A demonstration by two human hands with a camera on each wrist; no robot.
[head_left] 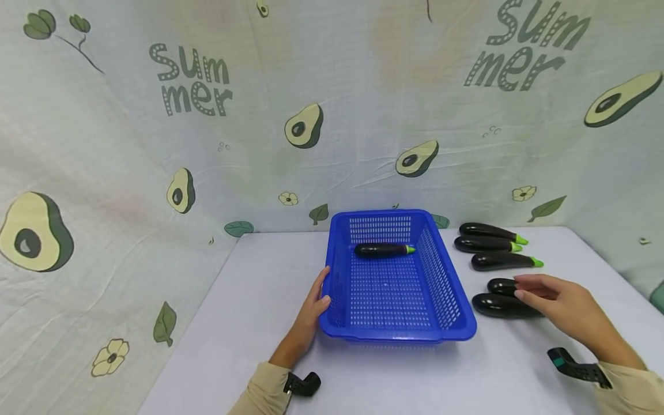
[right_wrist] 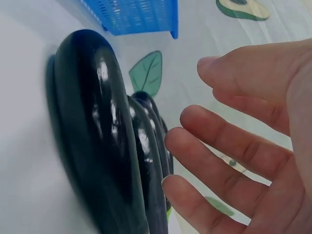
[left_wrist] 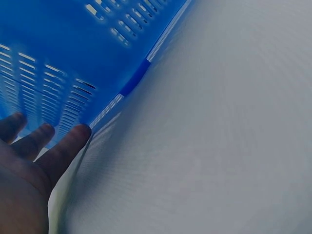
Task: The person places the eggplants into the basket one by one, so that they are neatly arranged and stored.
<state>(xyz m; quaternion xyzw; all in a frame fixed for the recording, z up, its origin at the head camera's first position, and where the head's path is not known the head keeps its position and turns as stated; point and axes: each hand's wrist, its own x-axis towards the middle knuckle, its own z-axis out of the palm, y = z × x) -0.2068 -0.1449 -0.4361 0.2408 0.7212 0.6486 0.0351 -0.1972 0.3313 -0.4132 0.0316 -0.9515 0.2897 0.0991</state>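
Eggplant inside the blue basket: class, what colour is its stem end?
The stem end of that eggplant is bright green, best seen in the head view.

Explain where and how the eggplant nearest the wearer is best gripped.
Grip the nearest eggplant around its thick body, coming from above with the right hand. That seems best: it lies on its side, rounded top exposed, with another eggplant close along its far side.

Pale avocado-print cloth backdrop [head_left: 353,115], white table [head_left: 259,282]
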